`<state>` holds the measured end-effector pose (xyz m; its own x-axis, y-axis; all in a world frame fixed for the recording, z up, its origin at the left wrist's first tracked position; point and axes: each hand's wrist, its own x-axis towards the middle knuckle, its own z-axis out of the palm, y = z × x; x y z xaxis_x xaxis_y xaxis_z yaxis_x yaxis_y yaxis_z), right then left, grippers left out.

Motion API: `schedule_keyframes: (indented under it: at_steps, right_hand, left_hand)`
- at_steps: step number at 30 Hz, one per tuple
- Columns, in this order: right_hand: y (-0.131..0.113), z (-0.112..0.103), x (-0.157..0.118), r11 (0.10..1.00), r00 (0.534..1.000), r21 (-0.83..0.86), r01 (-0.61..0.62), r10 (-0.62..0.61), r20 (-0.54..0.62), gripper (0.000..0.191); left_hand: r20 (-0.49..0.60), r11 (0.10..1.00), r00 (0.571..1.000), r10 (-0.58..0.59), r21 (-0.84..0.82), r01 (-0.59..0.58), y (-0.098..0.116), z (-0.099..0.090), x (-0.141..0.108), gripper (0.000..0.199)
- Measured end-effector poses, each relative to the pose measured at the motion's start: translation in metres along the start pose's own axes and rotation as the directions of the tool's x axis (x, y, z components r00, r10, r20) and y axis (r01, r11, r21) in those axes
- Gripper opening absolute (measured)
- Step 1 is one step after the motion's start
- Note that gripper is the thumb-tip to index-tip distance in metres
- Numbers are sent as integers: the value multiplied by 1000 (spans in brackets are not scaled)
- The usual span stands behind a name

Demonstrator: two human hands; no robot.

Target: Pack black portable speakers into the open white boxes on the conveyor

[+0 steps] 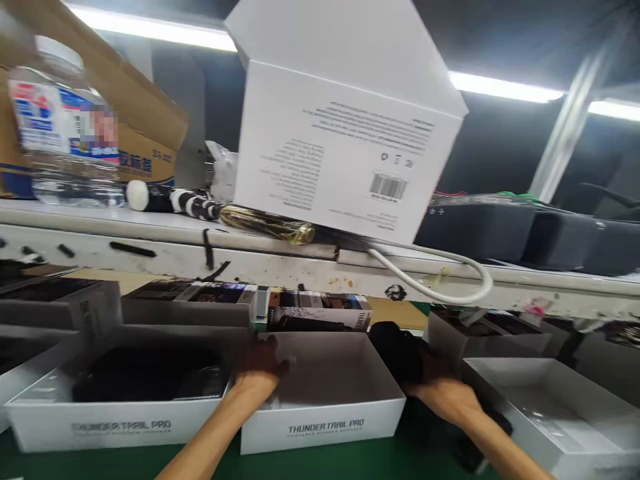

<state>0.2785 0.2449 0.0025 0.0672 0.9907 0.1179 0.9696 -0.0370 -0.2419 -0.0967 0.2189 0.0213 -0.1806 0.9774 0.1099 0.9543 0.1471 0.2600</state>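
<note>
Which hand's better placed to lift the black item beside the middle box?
Likely the right hand: it is on the black item, just right of the middle box. The left hand is at that box's left edge, across from the item.

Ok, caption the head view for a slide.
Left hand at an open white box, right hand on a black object beside it.

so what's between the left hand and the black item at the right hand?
The middle open white box, marked THUNDER TRAIL PRO; the head view shows it.
</note>
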Motion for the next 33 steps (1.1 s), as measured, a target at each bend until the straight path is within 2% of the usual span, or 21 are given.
schedule_keyframes:
  at_steps: [3,5,6,8,11,14,17,19,22,26,30,33]
  right_hand:
    - [1,-24,-16,974,980,-210,90,-124,-155,72]
    - [-4,-37,-24,916,930,-358,183,-279,-238,79]
    - [-11,-41,-27,889,907,-392,237,-347,-238,83]
    - [-30,-46,-29,852,884,-389,350,-437,-164,90]
    - [-76,-41,-27,815,864,-326,478,-503,11,100]
    - [-123,-22,-19,740,783,-262,620,-604,148,110]
    - [-149,2,-5,696,713,-165,699,-663,227,115]
    - [-153,12,5,698,701,-116,706,-668,250,117]
    - [-150,15,16,686,683,-97,721,-682,261,116]
    - [-153,10,18,675,656,-45,737,-697,288,112]
    - [-155,21,20,644,612,34,764,-740,281,115]
    - [-145,35,18,653,612,188,734,-755,235,110]
  left_hand:
    - [-23,1000,1000,-3,0,3,-5,-1,-2,40]
    - [-31,1000,999,-8,-12,7,-8,0,-3,41]
    - [-34,1000,999,-12,-19,11,-10,1,-4,42]
    - [-46,999,999,-15,-33,14,-11,3,-5,42]
    - [-77,999,997,-3,-45,-1,-12,5,-7,40]
    - [-106,999,994,6,-53,-12,-18,7,-6,35]
    - [-127,996,991,-45,-86,35,-30,10,-1,44]
    - [-140,991,987,-78,-121,62,-37,13,2,46]
    - [-173,986,982,-81,-159,53,-42,19,8,42]
    - [-107,979,994,30,-195,-51,-39,23,14,31]
    - [-56,960,990,127,-242,-137,-41,28,11,44]
    - [-40,942,982,185,-276,-189,-45,31,5,51]
